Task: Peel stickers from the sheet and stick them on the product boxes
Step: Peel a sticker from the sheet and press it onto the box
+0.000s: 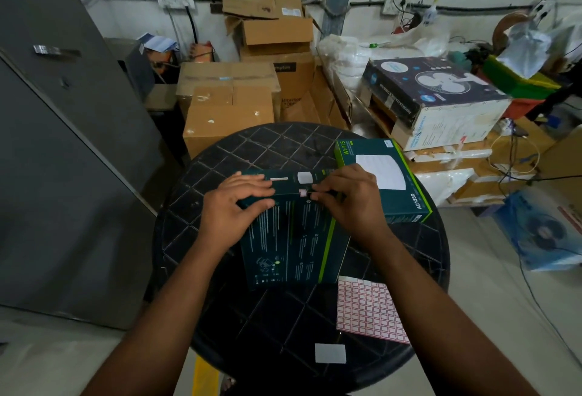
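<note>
Dark green cardboard makes up the product box (293, 238) lying flat on the round black desk (220, 156), printed back upward, its far edge under both hands; the left hand (234, 206) rests on the far left corner with its fingers (255, 189) curled over the edge and pressed close together; the right hand (349, 197) holds its fingers bunched, the tips pinching or pressing a small red-bordered sticker (303, 193) on the box's far edge, though which of the two I cannot tell; a white label (305, 177) sits just beyond it on the box's end face. A second green box (393, 181), marked Wi-Fi 5, lies just beside the first on the right, partly behind the right hand. The pink-gridded sticker sheet (368, 310) lies on the desk near the first box's near right corner; a blank white slip (330, 353) lies nearer still.
</note>
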Motion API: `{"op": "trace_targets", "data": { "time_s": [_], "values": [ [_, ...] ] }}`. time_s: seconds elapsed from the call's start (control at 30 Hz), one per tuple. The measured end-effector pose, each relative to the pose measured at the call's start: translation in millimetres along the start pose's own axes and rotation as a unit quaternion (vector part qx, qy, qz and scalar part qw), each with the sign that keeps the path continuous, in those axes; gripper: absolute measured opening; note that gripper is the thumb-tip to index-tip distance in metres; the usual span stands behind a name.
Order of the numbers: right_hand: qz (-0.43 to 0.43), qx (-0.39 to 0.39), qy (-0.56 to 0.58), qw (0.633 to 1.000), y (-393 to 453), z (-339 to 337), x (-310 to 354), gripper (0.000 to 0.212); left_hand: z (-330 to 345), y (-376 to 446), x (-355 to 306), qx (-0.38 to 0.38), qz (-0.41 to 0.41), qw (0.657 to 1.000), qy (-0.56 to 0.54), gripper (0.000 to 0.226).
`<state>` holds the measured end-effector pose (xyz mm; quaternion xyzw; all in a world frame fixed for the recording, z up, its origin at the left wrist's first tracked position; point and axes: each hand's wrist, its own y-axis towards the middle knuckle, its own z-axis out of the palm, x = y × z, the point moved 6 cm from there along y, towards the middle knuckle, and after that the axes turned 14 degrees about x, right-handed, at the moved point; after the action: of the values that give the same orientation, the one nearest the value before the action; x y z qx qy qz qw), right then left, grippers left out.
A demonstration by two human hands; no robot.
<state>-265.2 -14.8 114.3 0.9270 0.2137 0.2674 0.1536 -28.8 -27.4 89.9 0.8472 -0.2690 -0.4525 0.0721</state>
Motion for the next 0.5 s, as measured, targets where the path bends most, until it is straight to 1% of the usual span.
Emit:
{"op": "trace_targets", "data": {
  "time_s": [0.1, 0.2, 0.27, 0.37, 0.43, 0.5],
  "values": [
    [-0.006, 0.012, 0.020, 1.000, 2, 2, -5, 0.014, -7, 8, 2, 0.029, -0.010, 0.999, -0.034, 0.017],
    [-0.005, 0.035, 0.036, 0.999, 2, -5, -16, 0.021, -12, 14, 7, 0.070, -0.019, 0.997, -0.040, 0.015],
    [0.022, 0.017, 0.070, 0.997, -2, -7, -23, 0.018, -10, 12, 11, 0.070, -0.028, 0.997, -0.037, 0.015],
    [0.054, -0.006, 0.122, 0.991, -5, 1, -19, 0.014, -8, 7, 19, 0.051, -0.050, 0.991, -0.113, 0.015],
    [0.062, -0.007, 0.134, 0.989, -4, 2, -21, 0.016, -11, 6, 24, 0.041, -0.055, 0.983, -0.170, 0.017],
    [0.057, 0.009, 0.139, 0.989, -4, -6, -31, 0.023, -17, 4, 29, 0.035, -0.044, 0.978, -0.201, 0.025]
  ]
}}
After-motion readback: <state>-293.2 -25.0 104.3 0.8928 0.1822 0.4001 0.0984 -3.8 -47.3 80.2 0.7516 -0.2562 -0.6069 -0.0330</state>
